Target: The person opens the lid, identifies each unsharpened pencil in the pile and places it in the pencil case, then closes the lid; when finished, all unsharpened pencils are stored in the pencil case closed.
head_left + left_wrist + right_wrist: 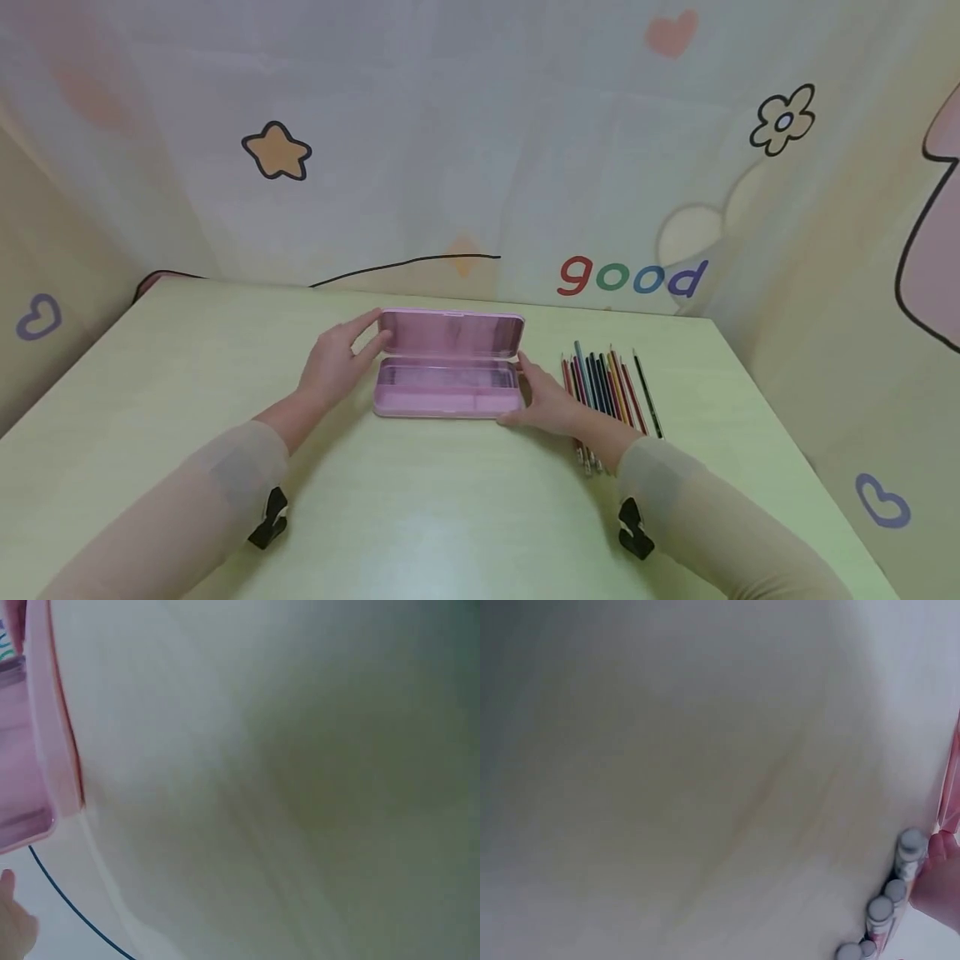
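An opened pink pencil case (423, 406) lies mid-table, its lid (450, 333) raised at the back. Its inside shows a long compartment and smaller ones along the front. My left hand (332, 364) pinches the lid's left edge, thumb in front and forefinger at the upper corner. At the other end my right hand (549, 404) grips the case's base, thumb at the near corner and fingers at the far one. In the left wrist view the end of the pink case (56, 750) shows at the left border, with some fingers (15, 926) below it.
Several coloured pencils (600, 379) lie side by side right of the case, partly under my right forearm. One dark pencil (647, 392) lies slightly apart. The pale table (420, 517) meets a printed cloth backdrop (420, 167) behind and at both sides.
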Tool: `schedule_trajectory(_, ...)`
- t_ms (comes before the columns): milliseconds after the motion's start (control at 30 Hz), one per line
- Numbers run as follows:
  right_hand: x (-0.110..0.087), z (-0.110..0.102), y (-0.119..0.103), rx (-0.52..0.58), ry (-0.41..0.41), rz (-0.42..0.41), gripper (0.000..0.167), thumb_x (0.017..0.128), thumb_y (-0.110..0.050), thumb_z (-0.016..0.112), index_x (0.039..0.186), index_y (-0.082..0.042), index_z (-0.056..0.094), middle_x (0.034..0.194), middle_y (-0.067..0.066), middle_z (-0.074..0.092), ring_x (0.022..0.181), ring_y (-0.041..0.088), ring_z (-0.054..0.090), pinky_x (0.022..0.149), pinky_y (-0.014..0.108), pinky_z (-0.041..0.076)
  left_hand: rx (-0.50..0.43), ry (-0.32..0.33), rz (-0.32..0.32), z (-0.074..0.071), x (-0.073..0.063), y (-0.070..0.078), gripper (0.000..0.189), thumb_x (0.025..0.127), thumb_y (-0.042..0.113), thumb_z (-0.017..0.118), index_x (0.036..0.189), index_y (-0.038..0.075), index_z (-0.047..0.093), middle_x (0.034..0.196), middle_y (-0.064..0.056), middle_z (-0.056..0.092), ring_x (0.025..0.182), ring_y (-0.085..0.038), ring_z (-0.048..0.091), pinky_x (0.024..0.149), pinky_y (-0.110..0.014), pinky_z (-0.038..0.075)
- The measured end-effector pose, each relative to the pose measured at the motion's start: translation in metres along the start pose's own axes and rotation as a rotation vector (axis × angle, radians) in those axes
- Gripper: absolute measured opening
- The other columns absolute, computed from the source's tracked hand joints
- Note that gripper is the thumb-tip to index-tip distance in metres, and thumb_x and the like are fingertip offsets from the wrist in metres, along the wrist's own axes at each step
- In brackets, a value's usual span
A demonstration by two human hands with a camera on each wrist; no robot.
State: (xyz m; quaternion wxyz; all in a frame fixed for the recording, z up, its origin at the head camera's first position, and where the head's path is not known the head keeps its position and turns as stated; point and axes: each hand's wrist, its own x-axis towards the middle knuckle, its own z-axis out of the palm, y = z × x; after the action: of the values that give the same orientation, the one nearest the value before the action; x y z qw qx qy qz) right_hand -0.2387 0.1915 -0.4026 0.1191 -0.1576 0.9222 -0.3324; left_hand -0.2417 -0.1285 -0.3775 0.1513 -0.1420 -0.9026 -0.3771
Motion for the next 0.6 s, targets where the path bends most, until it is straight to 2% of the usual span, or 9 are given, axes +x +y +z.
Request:
schedule_trajectory(67, 0.001, -0.001, 0.0, -0.003, -0.001, 0.002, 0.116, 0.07, -0.033, 0.082, 0.149, -0.001, 0.003, 0.145, 0.016, 0.034, 0.135, 0.029, 0.026, 0.111, 0.045, 0.013, -0.126, -0.098, -0.069, -0.003, 0.001, -0.002, 0.055, 0.099, 0.044, 0.038, 0.143, 0.011, 0.039, 0.142, -0.014, 0.041, 0.123, -0.036, 0.044, 0.105, -0.051, 0.027)
schedule_trajectory(133, 0.001, -0.001, 0.0, 0.002, 0.0, -0.006, 0.116, 0.07, -0.032, 0.083, 0.149, -0.001, 0.003, 0.144, 0.016, 0.034, 0.135, 0.03, 0.027, 0.111, 0.045, 0.014, -0.255, -0.187, -0.122, -0.007, 0.003, -0.003, 0.062, 0.1, 0.052, 0.021, 0.147, 0.012, 0.029, 0.149, -0.01, 0.028, 0.138, -0.034, 0.02, 0.11, -0.053, 0.012)
schedule_trajectory(267, 0.001, 0.0, 0.0, 0.013, -0.005, 0.005, 0.116, 0.07, -0.032, 0.082, 0.149, -0.001, 0.003, 0.145, 0.017, 0.032, 0.136, 0.03, 0.025, 0.111, 0.046, 0.014, -0.513, -0.333, -0.188, -0.009, 0.008, -0.006, 0.077, 0.093, 0.063, 0.001, 0.15, 0.013, 0.012, 0.154, -0.009, 0.01, 0.141, -0.029, 0.002, 0.108, -0.056, -0.005)
schedule_trajectory(333, 0.0, 0.001, 0.0, 0.017, -0.006, 0.012, 0.116, 0.07, -0.033, 0.082, 0.149, -0.001, 0.003, 0.146, 0.017, 0.031, 0.136, 0.031, 0.024, 0.111, 0.046, 0.014, -0.645, -0.367, -0.199, -0.008, 0.01, -0.008, 0.08, 0.092, 0.064, -0.002, 0.15, 0.009, 0.006, 0.155, -0.009, 0.004, 0.141, -0.027, 0.0, 0.109, -0.053, -0.008)
schedule_trajectory(433, -0.001, 0.001, 0.0, 0.013, -0.004, 0.015, 0.116, 0.07, -0.033, 0.082, 0.149, -0.001, 0.003, 0.147, 0.017, 0.03, 0.137, 0.031, 0.023, 0.111, 0.046, 0.013, -0.822, -0.384, -0.21, -0.004, 0.014, -0.01, 0.085, 0.09, 0.065, -0.003, 0.148, 0.003, -0.001, 0.155, -0.013, -0.003, 0.141, -0.026, -0.004, 0.11, -0.044, -0.009)
schedule_trajectory(600, -0.001, -0.001, -0.001, -0.003, -0.006, 0.006, 0.115, 0.071, -0.033, 0.082, 0.148, 0.0, 0.003, 0.146, 0.017, 0.031, 0.136, 0.031, 0.023, 0.111, 0.046, 0.013, -0.978, -0.404, -0.25, 0.003, 0.021, -0.013, 0.09, 0.087, 0.069, -0.005, 0.146, 0.001, -0.01, 0.153, -0.015, -0.012, 0.14, -0.026, -0.01, 0.111, -0.04, -0.009)
